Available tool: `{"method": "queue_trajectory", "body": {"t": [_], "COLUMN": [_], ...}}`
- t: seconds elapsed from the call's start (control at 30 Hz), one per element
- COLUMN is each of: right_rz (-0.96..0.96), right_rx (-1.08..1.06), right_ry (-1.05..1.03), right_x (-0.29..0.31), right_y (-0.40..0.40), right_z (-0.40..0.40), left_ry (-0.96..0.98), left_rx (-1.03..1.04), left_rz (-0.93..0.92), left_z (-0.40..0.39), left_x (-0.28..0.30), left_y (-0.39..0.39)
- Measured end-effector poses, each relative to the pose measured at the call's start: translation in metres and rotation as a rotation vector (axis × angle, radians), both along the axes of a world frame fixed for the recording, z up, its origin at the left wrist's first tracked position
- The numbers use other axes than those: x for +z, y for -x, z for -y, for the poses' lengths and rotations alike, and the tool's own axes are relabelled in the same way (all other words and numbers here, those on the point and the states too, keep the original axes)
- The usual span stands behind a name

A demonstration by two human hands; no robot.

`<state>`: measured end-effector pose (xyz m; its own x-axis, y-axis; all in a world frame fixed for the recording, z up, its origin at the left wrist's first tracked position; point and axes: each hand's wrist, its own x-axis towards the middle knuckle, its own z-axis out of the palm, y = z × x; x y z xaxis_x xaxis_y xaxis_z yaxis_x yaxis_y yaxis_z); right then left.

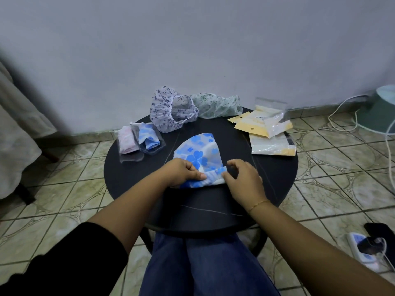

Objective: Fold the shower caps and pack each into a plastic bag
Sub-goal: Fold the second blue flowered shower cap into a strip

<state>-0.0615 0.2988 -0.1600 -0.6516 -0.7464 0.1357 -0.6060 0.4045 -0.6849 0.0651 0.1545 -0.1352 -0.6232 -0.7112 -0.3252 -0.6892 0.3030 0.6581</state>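
Observation:
A blue flower-print shower cap point(198, 152) lies flattened in the middle of the round black table point(128, 174). Its elastic near edge is turned up into a fold. My left hand point(183, 173) pinches that fold at its left end. My right hand point(242, 178) pinches it at the right end between thumb and fingers. At the back lie a purple-print cap point(168, 112) and a green-print cap point(215, 105), both loose. Two bagged caps sit at the left, a pink one point(128, 139) and a blue one point(149, 138). Several empty plastic bags point(269, 129) with yellow headers are piled at the right.
The table stands against a pale wall on a tiled floor. My knees in blue jeans point(203, 263) are under its near edge. White cables point(346, 116) and a teal tub point(380, 112) lie at the right, a power strip point(363, 251) at the lower right, and cloth-covered furniture point(19, 124) at the left.

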Motion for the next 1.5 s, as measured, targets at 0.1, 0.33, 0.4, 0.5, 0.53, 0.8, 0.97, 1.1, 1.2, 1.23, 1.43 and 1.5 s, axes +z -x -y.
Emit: {"method": "queue_trajectory", "body": {"t": [0.1, 0.33, 0.4, 0.5, 0.53, 0.8, 0.97, 1.1, 1.2, 1.23, 1.43, 1.5], "right_rz": [-0.316, -0.432, -0.423, -0.426, -0.420, -0.329, -0.186, 0.037, 0.219, 0.263, 0.306, 0.290], "right_rx": [0.153, 0.475, 0.484, 0.493, 0.496, 0.507, 0.446, 0.267, 0.165, 0.149, 0.095, 0.076], "right_ry": [0.053, -0.403, -0.434, -0.453, -0.457, -0.408, -0.193, -0.003, 0.097, 0.115, 0.121, 0.113], "right_x": [-0.004, -0.008, -0.007, -0.005, -0.004, -0.002, -0.001, 0.000, 0.001, 0.001, -0.001, -0.002], "right_y": [-0.007, -0.010, -0.009, -0.009, -0.009, 0.001, 0.003, 0.010, 0.017, 0.018, 0.021, 0.022], "right_z": [-0.008, -0.010, -0.010, -0.007, -0.006, -0.001, -0.002, -0.002, 0.001, 0.002, 0.013, 0.016], "left_ry": [-0.016, 0.013, 0.118, 0.647, 0.828, 0.812, 0.748, 0.528, 0.365, 0.316, 0.241, 0.242], "left_rx": [-0.006, 0.016, 0.009, -0.126, -0.212, -0.475, -0.491, -0.414, -0.309, -0.260, -0.140, -0.127], "left_rz": [0.035, 0.007, -0.044, -0.051, -0.106, -0.054, 0.013, 0.076, 0.038, 0.006, -0.046, -0.036], "left_z": [0.002, -0.005, -0.008, -0.013, -0.013, -0.012, -0.011, -0.008, -0.002, 0.000, 0.002, 0.002], "left_x": [0.003, 0.004, -0.003, -0.015, -0.018, -0.024, -0.008, 0.005, 0.004, 0.002, -0.002, -0.001], "left_y": [0.002, 0.002, -0.001, -0.012, -0.015, -0.027, -0.020, -0.014, -0.009, -0.009, -0.007, -0.006]}}
